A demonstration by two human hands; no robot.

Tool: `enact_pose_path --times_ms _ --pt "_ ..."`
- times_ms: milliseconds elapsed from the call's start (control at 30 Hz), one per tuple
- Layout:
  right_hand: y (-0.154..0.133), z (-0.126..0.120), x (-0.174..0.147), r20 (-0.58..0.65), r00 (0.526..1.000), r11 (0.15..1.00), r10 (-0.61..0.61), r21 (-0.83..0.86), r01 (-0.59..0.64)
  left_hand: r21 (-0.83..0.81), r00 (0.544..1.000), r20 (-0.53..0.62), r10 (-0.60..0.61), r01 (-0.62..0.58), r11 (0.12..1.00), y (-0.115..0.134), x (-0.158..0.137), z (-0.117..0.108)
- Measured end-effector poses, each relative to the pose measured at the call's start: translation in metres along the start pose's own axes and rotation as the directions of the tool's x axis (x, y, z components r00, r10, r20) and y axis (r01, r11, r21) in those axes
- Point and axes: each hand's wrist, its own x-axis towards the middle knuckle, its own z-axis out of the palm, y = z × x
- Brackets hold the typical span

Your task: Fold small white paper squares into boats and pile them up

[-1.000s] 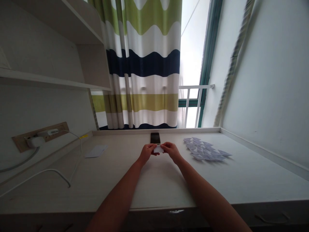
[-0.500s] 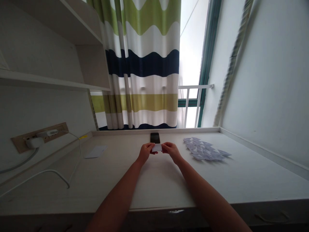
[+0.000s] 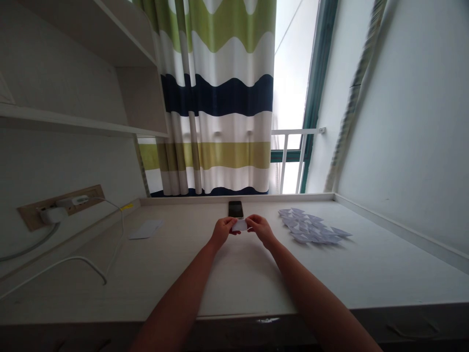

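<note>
A small piece of white paper (image 3: 240, 225) is held up over the desk between my two hands. My left hand (image 3: 222, 231) pinches its left side, thumb on top and fingers partly behind it. At its right edge my right hand (image 3: 259, 228) closes thumb and fingertips on the paper. Just beyond the paper lies a dark smartphone (image 3: 235, 209), its near end close to the paper. To the right of my right hand, several folded paper pieces (image 3: 311, 227) with pointed ends lie in an overlapping group.
Flat white paper (image 3: 145, 229) lies at the left of the white desk (image 3: 249, 288). A white cable (image 3: 88, 261) runs over the desk's left side from a wall socket (image 3: 31, 217). A shelf (image 3: 84, 124) overhangs the left; a striped curtain (image 3: 227, 98) hangs behind.
The paper has shifted very slightly to the right and its tilt differs a little. Both hands keep their hold and stay in nearly the same place.
</note>
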Motion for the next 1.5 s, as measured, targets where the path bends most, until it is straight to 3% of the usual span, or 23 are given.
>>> enact_pose_path --times_ms 233,400,567,833,1100,1300,1500 --pt "0.002 0.0 0.002 -0.015 0.999 0.996 -0.035 -0.08 0.034 0.014 1.0 0.016 -0.002 0.002 1.0 0.0 0.0 0.001" --pt "0.004 0.001 0.003 -0.04 0.999 0.991 -0.029 -0.129 0.024 0.09 0.996 0.092 -0.021 0.013 0.996 -0.004 0.0 0.001" --pt "0.013 0.001 0.006 0.019 0.997 0.98 -0.081 -0.178 0.083 0.142 0.992 0.107 -0.065 0.05 0.989 -0.004 -0.001 0.001" --pt "-0.002 0.005 -0.002 0.068 0.998 0.997 -0.019 -0.07 0.023 0.15 0.999 0.021 -0.031 0.027 0.988 -0.001 0.0 0.001" --pt "0.003 0.004 0.0 0.022 0.997 0.991 -0.08 -0.101 0.082 0.133 0.998 0.048 -0.042 0.035 0.991 -0.002 0.0 0.001" --pt "0.008 0.002 0.003 0.025 0.995 0.988 -0.1 -0.119 0.102 0.166 0.984 0.156 -0.08 0.054 0.985 -0.004 -0.002 0.003" --pt "0.0 0.003 0.0 0.039 0.997 0.998 -0.067 0.0 0.068 0.128 0.988 0.132 -0.085 0.068 0.99 -0.005 -0.001 0.003"
